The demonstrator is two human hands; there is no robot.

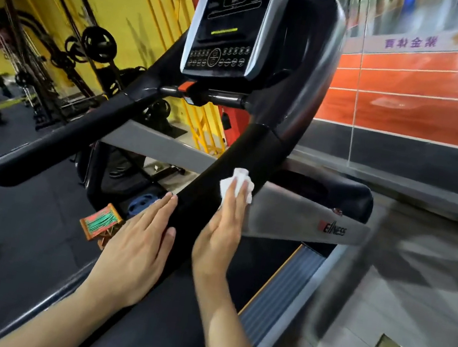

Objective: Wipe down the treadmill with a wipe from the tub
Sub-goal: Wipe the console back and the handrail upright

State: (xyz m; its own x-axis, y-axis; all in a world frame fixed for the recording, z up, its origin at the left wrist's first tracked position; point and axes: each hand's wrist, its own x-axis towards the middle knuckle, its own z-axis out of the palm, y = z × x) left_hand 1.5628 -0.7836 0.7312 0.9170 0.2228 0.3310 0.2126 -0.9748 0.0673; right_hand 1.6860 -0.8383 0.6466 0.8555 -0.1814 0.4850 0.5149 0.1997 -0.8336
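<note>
You are standing in a gym with yellow walls (67, 10), weight racks (45, 51) off to your left and a mirror (418, 84) on your right, leaning over the treadmill (289, 222). Your right hand (223, 227) is pressing a bunched white wipe (236, 185) flat against the black right handrail (219, 190), fingers extended over it. Your left hand (139, 249) is lying open and empty on the same rail, steadying you. Keep the wipe spread under your fingertips, not balled, and wrap it around the rail as you are sliding. The tub is not in view.
</note>
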